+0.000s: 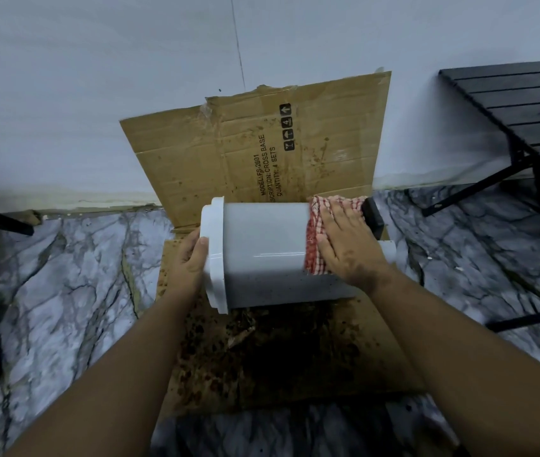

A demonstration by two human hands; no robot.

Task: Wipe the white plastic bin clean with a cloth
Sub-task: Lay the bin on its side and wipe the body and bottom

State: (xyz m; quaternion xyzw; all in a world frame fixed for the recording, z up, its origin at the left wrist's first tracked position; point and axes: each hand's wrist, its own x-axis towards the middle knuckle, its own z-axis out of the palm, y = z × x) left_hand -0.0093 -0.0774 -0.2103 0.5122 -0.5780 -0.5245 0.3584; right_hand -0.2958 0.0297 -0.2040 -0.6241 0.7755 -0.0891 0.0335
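Head view: one bin [262,249] (sideways), one cloth [319,212], two hands.

White bin [262,249] on its side, right hand [347,249] pressing checked cloth [318,209], left hand [189,262] gripping rim

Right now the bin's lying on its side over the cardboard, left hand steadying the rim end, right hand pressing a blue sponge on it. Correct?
Not quite. The right hand presses a red-and-white checked cloth, not a blue sponge. The rest holds in the head view: the bin lies on its side over the cardboard, and the left hand steadies the rim end.
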